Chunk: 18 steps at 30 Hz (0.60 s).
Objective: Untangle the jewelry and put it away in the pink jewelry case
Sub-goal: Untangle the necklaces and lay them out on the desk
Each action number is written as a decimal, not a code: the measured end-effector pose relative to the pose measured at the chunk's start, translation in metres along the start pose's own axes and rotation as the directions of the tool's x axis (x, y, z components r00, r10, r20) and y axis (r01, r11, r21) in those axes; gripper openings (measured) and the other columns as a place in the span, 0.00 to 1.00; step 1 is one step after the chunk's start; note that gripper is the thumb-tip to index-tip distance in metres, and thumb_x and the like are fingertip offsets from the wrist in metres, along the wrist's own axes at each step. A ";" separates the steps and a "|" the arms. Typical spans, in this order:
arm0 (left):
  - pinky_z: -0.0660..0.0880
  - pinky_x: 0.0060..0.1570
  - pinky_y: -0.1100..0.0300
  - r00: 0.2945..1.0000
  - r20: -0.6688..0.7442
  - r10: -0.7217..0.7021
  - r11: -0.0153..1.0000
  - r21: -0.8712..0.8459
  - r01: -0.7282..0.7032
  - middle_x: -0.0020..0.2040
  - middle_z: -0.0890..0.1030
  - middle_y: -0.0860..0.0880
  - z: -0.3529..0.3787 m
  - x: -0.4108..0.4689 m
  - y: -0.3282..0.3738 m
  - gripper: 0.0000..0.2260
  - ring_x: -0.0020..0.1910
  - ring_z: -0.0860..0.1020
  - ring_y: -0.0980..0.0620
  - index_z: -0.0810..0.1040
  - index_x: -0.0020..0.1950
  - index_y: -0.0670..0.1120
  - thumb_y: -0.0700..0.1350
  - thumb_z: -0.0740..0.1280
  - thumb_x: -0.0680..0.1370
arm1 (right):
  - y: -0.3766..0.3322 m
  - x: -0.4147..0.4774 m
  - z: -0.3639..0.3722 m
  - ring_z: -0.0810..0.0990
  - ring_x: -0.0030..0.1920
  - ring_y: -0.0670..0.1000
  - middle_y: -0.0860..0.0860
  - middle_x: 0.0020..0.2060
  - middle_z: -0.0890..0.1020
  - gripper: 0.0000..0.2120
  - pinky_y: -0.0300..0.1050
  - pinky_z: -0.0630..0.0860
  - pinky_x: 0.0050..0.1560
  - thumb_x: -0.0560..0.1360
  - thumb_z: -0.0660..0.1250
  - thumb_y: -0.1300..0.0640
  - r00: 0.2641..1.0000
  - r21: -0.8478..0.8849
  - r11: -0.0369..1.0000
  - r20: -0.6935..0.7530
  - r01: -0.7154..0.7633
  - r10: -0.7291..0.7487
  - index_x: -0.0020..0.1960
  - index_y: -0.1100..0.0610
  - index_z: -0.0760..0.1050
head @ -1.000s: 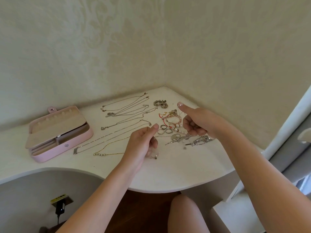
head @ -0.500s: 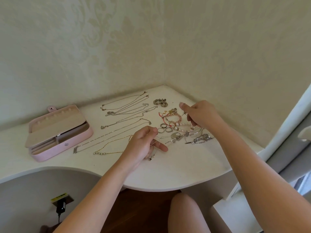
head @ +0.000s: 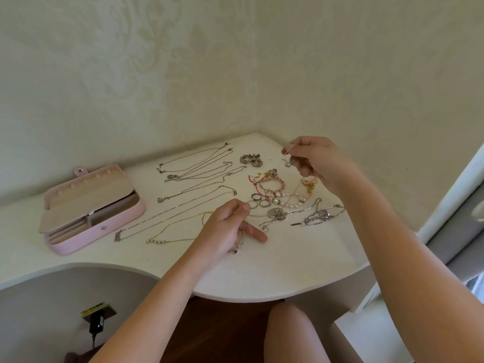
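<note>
Jewelry (head: pixel 281 199) lay spread between the hands, none seen in the pink jewelry case (head: pixel 104 229) left of them; left hand (head: pixel 227 229) and right hand (head: pixel 318 163) each pinched a thin chain (head: pixel 245 226).

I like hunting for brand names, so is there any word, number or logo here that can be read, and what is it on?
No text here can be read.
Yellow label under the desk, above the black plug: dark marks, too blurred to read.
Pink jewelry case: a small metal snap on its front, with no legible mark.
Bar pendant on a chain: too small to tell whether it bears letters.
</note>
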<state>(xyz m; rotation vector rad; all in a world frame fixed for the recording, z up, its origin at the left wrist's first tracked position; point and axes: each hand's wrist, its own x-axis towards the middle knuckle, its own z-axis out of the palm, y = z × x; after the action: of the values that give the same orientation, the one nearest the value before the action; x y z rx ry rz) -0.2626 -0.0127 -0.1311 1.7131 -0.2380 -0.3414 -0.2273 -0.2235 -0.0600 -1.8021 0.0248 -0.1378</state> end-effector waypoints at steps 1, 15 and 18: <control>0.50 0.21 0.63 1.000 0.001 0.004 1.000 -0.007 -0.004 0.38 0.84 0.38 0.000 0.000 0.000 0.10 0.20 0.53 0.53 0.67 0.45 0.43 0.47 0.55 0.83 | 0.000 0.000 0.000 0.63 0.24 0.48 0.51 0.25 0.71 0.09 0.37 0.63 0.27 0.78 0.64 0.57 1.000 0.006 1.000 0.014 0.004 -0.004 0.39 0.58 0.77; 0.50 0.19 0.67 0.997 -0.054 -0.059 0.927 -0.373 0.035 0.21 0.73 0.45 -0.014 -0.006 0.003 0.08 0.18 0.55 0.57 0.68 0.43 0.45 0.45 0.56 0.81 | 0.026 0.004 -0.016 0.51 0.17 0.45 0.47 0.16 0.60 0.26 0.36 0.53 0.16 0.78 0.54 0.46 0.737 0.265 0.816 0.623 -0.513 0.262 0.25 0.57 0.71; 0.49 0.17 0.68 0.994 0.039 -0.101 0.849 -0.518 0.107 0.20 0.66 0.51 -0.017 -0.008 0.005 0.07 0.17 0.56 0.59 0.70 0.40 0.47 0.47 0.60 0.77 | 0.047 0.007 -0.025 0.61 0.21 0.46 0.54 0.25 0.75 0.16 0.39 0.64 0.21 0.81 0.55 0.58 0.547 0.509 0.428 0.836 -0.747 -0.039 0.54 0.66 0.79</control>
<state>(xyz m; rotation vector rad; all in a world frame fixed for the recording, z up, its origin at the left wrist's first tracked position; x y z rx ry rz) -0.2637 0.0050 -0.1232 1.1863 -0.0483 -0.4494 -0.2199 -0.2596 -0.0988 -0.6422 -0.1836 0.8865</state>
